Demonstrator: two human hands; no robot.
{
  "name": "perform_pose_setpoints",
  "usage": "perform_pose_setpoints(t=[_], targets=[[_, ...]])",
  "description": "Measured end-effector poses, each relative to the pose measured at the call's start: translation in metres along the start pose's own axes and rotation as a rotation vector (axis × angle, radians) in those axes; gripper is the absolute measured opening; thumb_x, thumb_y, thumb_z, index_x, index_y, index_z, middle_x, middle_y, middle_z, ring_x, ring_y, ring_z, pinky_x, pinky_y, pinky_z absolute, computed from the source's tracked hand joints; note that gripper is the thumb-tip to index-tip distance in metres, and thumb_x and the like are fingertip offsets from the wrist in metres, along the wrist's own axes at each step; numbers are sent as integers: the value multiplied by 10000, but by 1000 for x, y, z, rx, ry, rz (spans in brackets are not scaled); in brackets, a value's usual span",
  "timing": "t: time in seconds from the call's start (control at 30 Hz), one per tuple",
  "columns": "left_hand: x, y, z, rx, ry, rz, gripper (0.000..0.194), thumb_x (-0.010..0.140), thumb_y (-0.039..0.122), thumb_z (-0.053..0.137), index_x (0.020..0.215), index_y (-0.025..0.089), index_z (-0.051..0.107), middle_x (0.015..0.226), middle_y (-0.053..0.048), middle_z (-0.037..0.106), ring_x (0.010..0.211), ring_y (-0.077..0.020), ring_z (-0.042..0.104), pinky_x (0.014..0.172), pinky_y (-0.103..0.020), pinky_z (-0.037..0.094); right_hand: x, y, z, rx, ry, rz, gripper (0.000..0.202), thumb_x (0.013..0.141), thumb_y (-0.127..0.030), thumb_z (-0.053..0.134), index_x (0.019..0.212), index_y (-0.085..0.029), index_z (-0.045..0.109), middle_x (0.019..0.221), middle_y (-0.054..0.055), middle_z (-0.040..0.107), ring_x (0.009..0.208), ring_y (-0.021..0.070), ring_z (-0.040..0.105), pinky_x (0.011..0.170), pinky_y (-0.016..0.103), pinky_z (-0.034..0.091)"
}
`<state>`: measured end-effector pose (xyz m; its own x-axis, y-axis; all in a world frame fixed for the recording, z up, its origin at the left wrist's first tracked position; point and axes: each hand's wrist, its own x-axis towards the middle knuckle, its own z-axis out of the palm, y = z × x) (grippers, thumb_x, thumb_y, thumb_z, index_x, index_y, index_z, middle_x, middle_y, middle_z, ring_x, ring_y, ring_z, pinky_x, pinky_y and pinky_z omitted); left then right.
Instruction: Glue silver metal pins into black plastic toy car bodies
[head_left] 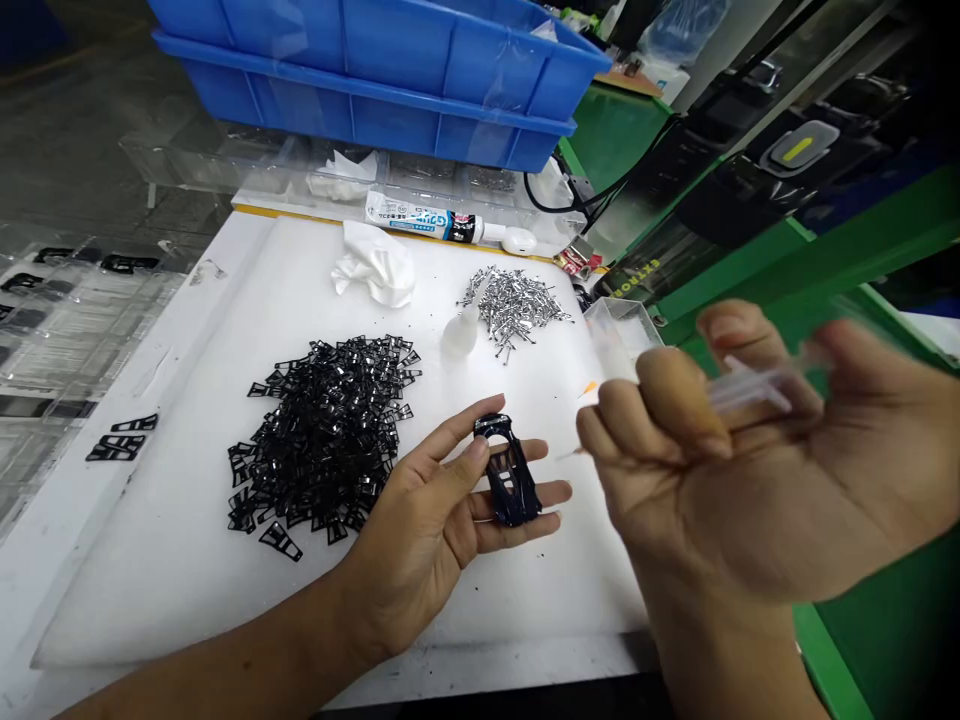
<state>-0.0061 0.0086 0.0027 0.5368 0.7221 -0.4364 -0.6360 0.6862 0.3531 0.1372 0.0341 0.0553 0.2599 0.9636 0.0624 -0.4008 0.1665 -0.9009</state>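
My left hand holds a small dark toy car body with window openings, its thumb on one end and its fingers behind. On the right, my right hand is raised, its fingers curled round a clear plastic syringe; part of it is blurred. A thin needle tip shows beside the little finger, pointing toward the toy car body but apart from it. Left of my left hand lies a heap of black plastic frame pieces. A small translucent bottle with a narrow nozzle stands beyond the toy car body.
Small silvery metal parts are piled at the back right, near a crumpled tissue. A glue tube lies along the back edge before blue bins. Clear trays sit at left; a green machine frame stands right.
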Motion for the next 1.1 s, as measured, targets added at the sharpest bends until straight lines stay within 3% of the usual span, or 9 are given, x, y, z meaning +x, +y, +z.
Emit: perform_pose_setpoints(t=[0.1, 0.23, 0.33, 0.53, 1.1], targets=[[0, -1, 0, -16, -5, -3, 387, 982, 185, 540, 1366, 223, 553, 1082, -93, 737, 944, -272, 755, 895, -462, 596, -11, 1, -2, 51, -10, 129, 343, 928, -453, 310, 758, -249, 528, 432, -79, 225, 353, 104, 150, 334, 237, 286], [-1, -1, 0, -30, 22, 3, 369, 973, 150, 545, 1324, 238, 611, 1088, -72, 719, 901, -212, 747, 876, -465, 610, -15, 13, -4, 28, 2, 177, 356, 921, -456, 280, 719, -251, 489, 442, -75, 212, 357, 106, 156, 340, 243, 287], [-1, -2, -1, -36, 34, 8, 365, 970, 146, 545, 1309, 249, 632, 1112, -71, 700, 931, -219, 736, 869, -467, 614, -16, 15, -2, 6, -22, 179, 380, 921, -455, 243, 695, -245, 464, 442, -74, 201, 356, 105, 152, 345, 243, 281], [0, -3, -1, -33, 36, 15, 356, 966, 142, 549, 1281, 268, 657, 971, -14, 678, 854, -183, 733, 882, -468, 612, -18, 12, -3, -15, -38, 188, 363, 913, -455, 250, 695, -246, 450, 446, -76, 188, 363, 104, 154, 364, 249, 293], [0, -1, -1, -30, 39, 2, 364, 971, 149, 539, 1302, 260, 638, 1025, -45, 679, 856, -182, 727, 883, -472, 610, -16, 18, -3, -38, -46, 142, 345, 923, -452, 291, 692, -241, 437, 446, -80, 186, 361, 95, 136, 346, 235, 269]])
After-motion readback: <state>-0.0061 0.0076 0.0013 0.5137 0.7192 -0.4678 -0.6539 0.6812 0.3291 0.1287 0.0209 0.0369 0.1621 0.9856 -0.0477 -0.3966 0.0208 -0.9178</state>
